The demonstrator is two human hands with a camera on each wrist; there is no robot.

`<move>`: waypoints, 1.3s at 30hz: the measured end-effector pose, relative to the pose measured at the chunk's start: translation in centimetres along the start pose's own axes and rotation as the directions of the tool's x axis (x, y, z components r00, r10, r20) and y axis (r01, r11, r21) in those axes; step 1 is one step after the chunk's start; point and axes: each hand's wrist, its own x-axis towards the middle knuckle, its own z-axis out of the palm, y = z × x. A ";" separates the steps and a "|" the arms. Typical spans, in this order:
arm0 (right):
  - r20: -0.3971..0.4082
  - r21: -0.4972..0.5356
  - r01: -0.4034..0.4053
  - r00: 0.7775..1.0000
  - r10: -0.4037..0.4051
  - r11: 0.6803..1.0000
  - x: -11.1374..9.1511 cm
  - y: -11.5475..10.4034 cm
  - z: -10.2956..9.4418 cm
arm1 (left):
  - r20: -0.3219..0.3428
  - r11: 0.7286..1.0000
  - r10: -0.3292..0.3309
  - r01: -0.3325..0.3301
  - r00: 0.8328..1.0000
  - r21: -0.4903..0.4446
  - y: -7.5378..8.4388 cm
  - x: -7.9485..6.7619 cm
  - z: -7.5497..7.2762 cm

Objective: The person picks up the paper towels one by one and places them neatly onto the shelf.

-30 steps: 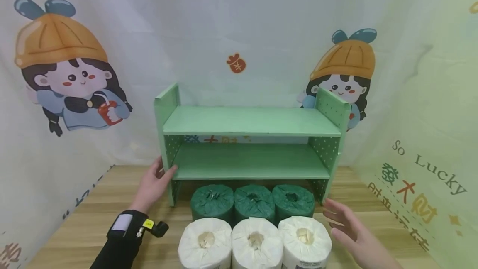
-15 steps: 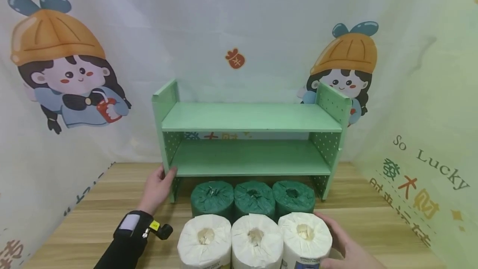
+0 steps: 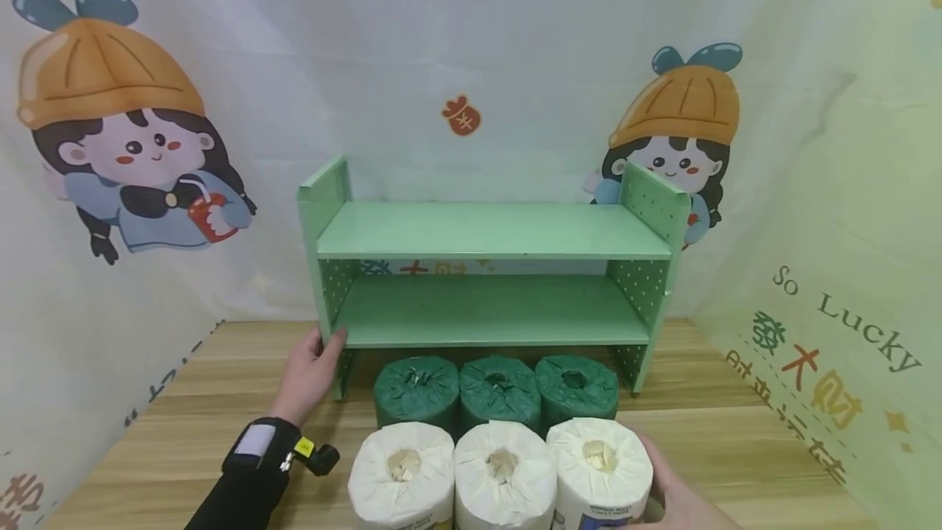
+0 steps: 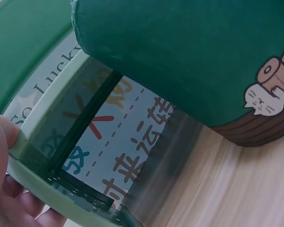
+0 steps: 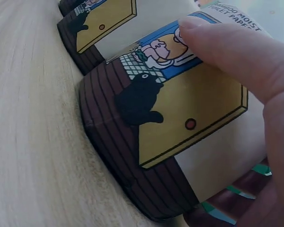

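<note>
A light green two-tier shelf (image 3: 486,231) stands on the table. My left hand (image 3: 305,375) holds its left side panel, thumb at the front edge of the lower board and fingers round the outer side, as the left wrist view also shows. My right hand (image 3: 673,497) grips the rightmost white-wrapped toilet roll (image 3: 589,485), with the thumb (image 5: 227,42) on its printed front and the other fingers round its far side. Two more white-wrapped rolls, a middle one (image 3: 504,477) and a left one (image 3: 401,481), stand upright beside it in a row.
Behind the white rolls stands a row of three green-wrapped rolls (image 3: 499,391), just in front of the shelf's lower opening. The wooden table (image 3: 177,407) ends at a printed cloth backdrop (image 3: 471,39) behind and at both sides.
My right hand has moved left from beside the rolls and taken hold of the rightmost white roll. The left hand stays on the shelf. The head view has tilted down slightly.
</note>
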 end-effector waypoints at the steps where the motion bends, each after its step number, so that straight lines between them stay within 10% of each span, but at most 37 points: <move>1: -0.008 -0.019 0.014 1.000 -0.014 1.000 0.0 0.0 0.0 | -0.001 1.000 -0.004 0.004 1.000 0.001 0.0 0.0 0.0; 16: -0.089 -0.213 0.053 0.993 -0.074 0.976 0.1 -0.3 -0.2 | 0.012 0.999 -0.041 0.041 0.999 0.012 0.5 -0.2 -0.2; 39: -0.068 -0.164 0.054 0.996 -0.066 0.985 -0.7 -1.1 -0.6 | 0.004 0.999 -0.013 0.013 1.000 0.030 0.1 -0.1 -0.1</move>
